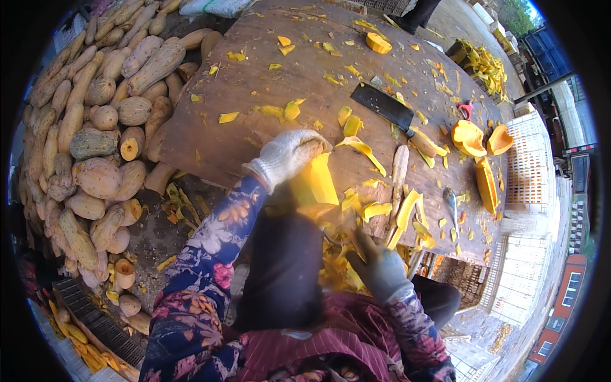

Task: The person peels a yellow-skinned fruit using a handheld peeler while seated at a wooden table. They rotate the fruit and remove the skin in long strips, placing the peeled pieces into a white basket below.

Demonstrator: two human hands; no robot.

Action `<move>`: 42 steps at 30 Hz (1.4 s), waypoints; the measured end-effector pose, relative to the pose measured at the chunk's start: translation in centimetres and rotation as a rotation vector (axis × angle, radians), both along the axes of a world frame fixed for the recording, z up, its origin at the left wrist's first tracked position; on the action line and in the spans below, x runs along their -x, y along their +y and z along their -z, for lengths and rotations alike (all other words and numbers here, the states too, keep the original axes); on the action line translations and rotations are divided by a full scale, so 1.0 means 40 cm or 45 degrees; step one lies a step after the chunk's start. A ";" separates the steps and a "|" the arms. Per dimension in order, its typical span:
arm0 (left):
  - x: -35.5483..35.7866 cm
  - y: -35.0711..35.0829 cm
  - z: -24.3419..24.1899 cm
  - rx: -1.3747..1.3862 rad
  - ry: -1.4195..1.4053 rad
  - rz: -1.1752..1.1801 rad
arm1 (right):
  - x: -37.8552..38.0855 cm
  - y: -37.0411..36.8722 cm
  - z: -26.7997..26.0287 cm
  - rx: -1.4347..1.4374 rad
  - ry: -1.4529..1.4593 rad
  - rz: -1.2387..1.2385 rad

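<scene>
My left hand [292, 155], in a white knit glove, grips the top of a peeled yellow squash piece [315, 184]. The piece is held at the table's near edge, over my dark-trousered knee. Just to its right is my right hand [379, 267], also gloved, its fingers blurred by motion around a small hand tool that looks like a peeler [336, 234]. Blur hides that tool's exact shape. Yellow peel strips [334, 272] lie heaped below, between my hands and lap.
A cleaver [384, 105] lies on the wooden table [296, 71] among peel scraps. Near the right edge are a spoon [451, 203], a red-handled tool [465, 110] and cut squash pieces [468, 138]. Whole squashes [98, 176] are piled at left. White plastic crates [527, 162] stand at right.
</scene>
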State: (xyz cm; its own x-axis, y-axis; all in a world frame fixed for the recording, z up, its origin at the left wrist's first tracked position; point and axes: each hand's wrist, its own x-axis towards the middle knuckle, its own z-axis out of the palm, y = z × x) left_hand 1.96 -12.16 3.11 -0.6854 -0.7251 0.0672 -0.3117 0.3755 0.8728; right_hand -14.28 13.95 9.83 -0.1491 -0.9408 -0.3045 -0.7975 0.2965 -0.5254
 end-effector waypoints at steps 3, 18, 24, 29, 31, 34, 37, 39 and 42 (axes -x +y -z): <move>0.004 0.006 0.007 -0.097 0.066 0.005 | 0.021 0.023 -0.007 -0.086 -0.250 0.213; 0.012 0.030 0.034 0.008 0.130 -0.099 | -0.011 0.030 0.078 0.404 -0.795 0.393; 0.007 0.015 0.060 0.076 0.185 -0.100 | 0.010 -0.122 0.154 0.279 -0.833 0.218; 0.006 0.014 0.080 0.071 0.136 -0.156 | -0.023 0.064 0.109 0.158 -0.700 0.276; 0.007 0.011 0.075 0.010 0.097 -0.075 | -0.025 0.036 0.065 0.179 -0.777 0.345; 0.010 0.007 0.056 -0.218 0.252 -0.027 | -0.030 -0.127 0.039 0.340 -0.204 0.047; 0.007 0.008 0.032 0.011 -0.047 -0.042 | -0.047 -0.148 0.035 0.280 0.042 -0.085; 0.008 0.015 0.024 0.009 -0.090 -0.051 | -0.053 -0.071 0.047 0.184 0.063 -0.011; 0.002 0.025 0.012 -0.057 -0.076 -0.064 | -0.013 0.077 0.086 0.027 0.133 0.026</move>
